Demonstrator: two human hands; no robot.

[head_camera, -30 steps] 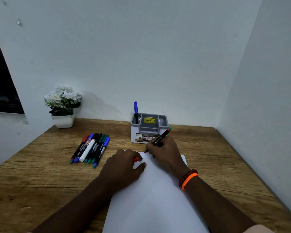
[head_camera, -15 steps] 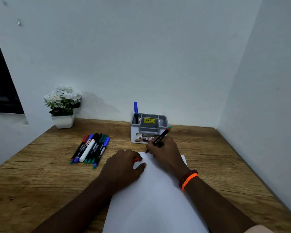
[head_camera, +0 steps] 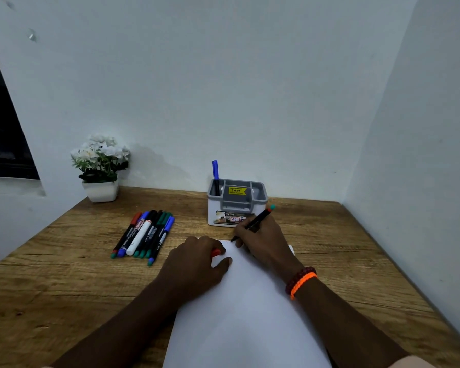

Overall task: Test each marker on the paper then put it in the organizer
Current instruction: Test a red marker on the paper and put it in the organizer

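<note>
Progress looks early to us: one blue marker (head_camera: 215,173) stands in the organizer (head_camera: 236,205) by the desk's far edge. Our right hand (head_camera: 263,239) grips a black marker (head_camera: 254,221), tip on the paper (head_camera: 247,314); our left hand (head_camera: 199,261) closes on its orange cap (head_camera: 216,252). Eight markers (head_camera: 144,236) wait at left.

Wooden tabletop (head_camera: 329,235), bearing: white paper sheet (head_camera: 245,314), near centre; row of markers (head_camera: 144,235), left; grey organizer (head_camera: 235,205), rear centre; potted white flowers (head_camera: 100,168), rear left corner.
</note>
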